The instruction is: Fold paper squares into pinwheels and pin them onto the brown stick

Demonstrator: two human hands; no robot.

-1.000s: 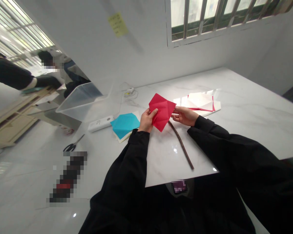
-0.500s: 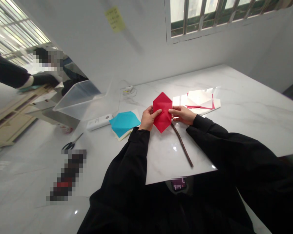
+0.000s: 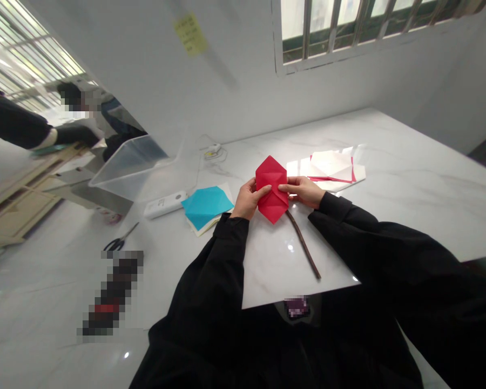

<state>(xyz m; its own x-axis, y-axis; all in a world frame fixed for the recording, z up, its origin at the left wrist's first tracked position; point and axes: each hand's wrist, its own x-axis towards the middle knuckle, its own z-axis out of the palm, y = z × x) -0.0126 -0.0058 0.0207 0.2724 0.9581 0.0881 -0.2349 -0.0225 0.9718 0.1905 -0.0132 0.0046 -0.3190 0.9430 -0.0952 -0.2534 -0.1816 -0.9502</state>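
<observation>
red paper (image 3: 271,189): a smooth folded sheet with sharp creases. it looks like a long diamond, with one point up and one point down. it is held just above the table (image 3: 409,183), in the middle near the front edge.
left hand (image 3: 247,200): its grip is pinched on the left side of the red paper, with the thumb on the front.
right hand (image 3: 305,192): its grip is pinched on the right side of the red paper, and the fingers meet the left thumb near the middle crease.
table: white, shiny stone with faint grey veins.
stick (image 3: 303,246): thin, brown and a bit bent. it lies flat, from under the red paper toward the front edge.
blue paper (image 3: 206,205): a folded sheet with flat corners, on top of pale sheets, just left of the left hand.
white and red sheets (image 3: 334,167): a flat pile behind the right hand.
plastic box (image 3: 129,165): see-through, with straight walls, at the far left edge.
scissors (image 3: 119,240): dark handles, near the left edge.
</observation>
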